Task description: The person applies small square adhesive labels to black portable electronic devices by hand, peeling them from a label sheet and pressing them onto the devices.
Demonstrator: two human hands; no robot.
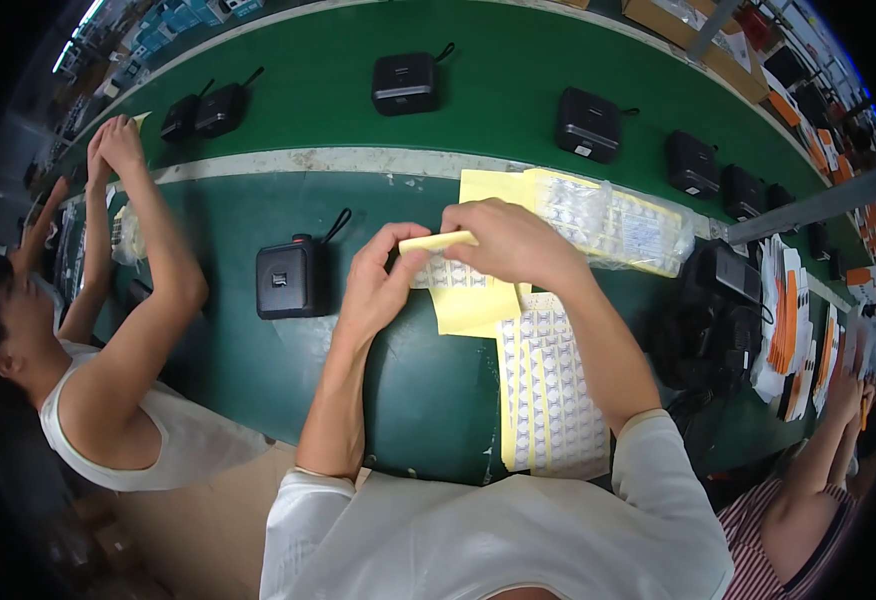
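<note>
Between my two hands is a sticker sheet point(455, 274) with yellow backing, its upper edge folded over toward me. My left hand point(378, 280) pinches its left end between thumb and fingers. At the right end, the bent fingers of my right hand point(508, 240) grip the folded edge; their tips are partly hidden. Yellow backing paper point(478, 312) lies below the held sheet. Nearer my body, a stack of white label sheets point(563, 400) rests on the green table. Left of my left hand stands a small black boxy device point(288, 280) with a wrist strap.
Plastic-wrapped sticker sheets point(623, 222) lie beyond my right hand. Similar black devices point(405, 84) sit along the green belt point(508, 60) at the back. More dark devices point(723, 290) and orange-white packages point(788, 310) are at right. Co-workers flank me; one's raised arms point(163, 220) are at left.
</note>
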